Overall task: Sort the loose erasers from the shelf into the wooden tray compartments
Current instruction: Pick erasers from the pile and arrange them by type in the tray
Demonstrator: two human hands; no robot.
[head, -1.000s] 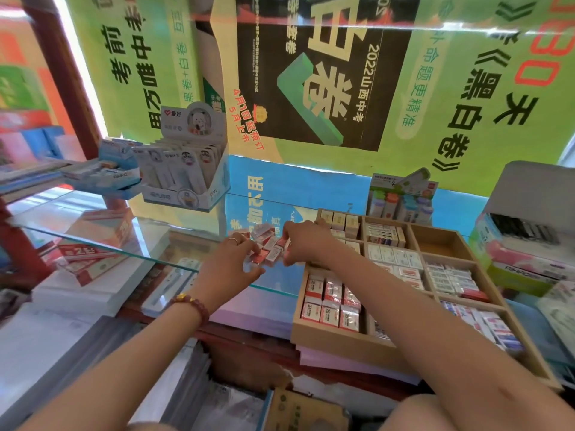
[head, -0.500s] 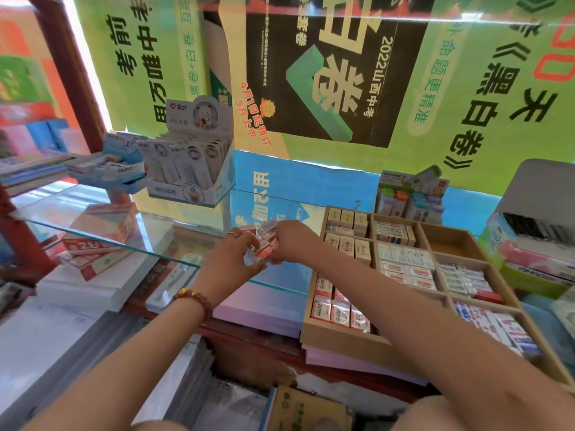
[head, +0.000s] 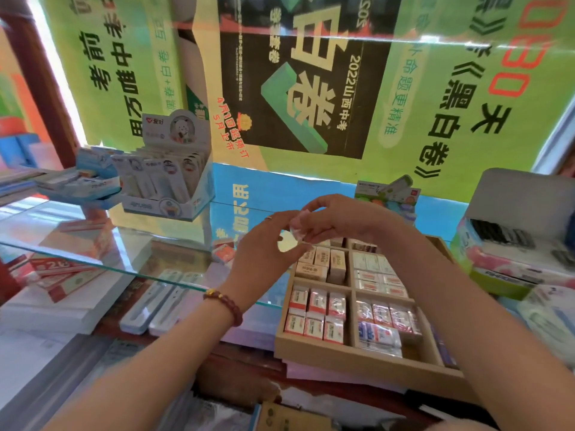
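My right hand [head: 339, 219] pinches a small wrapped eraser [head: 297, 227] above the back left corner of the wooden tray [head: 357, 357]. My left hand [head: 264, 247] is raised beside it, thumb and fingers curved toward the eraser; whether they touch it I cannot tell. A few loose red-and-white erasers [head: 224, 248] lie on the glass shelf [head: 93, 256] just left of my left hand. The tray's compartments hold rows of boxed and wrapped erasers [head: 317, 314].
A white display box of correction tapes [head: 168, 178] stands at the back of the shelf, with blue packs to its left. A small green-and-white box [head: 387, 194] stands behind the tray. Open stationery boxes [head: 513, 244] sit at the right. Pen cases lie below the glass.
Both hands have lifted off the pile of loose erasers on the shelf and moved right, toward the tray. My right hand now holds an eraser up in the air.
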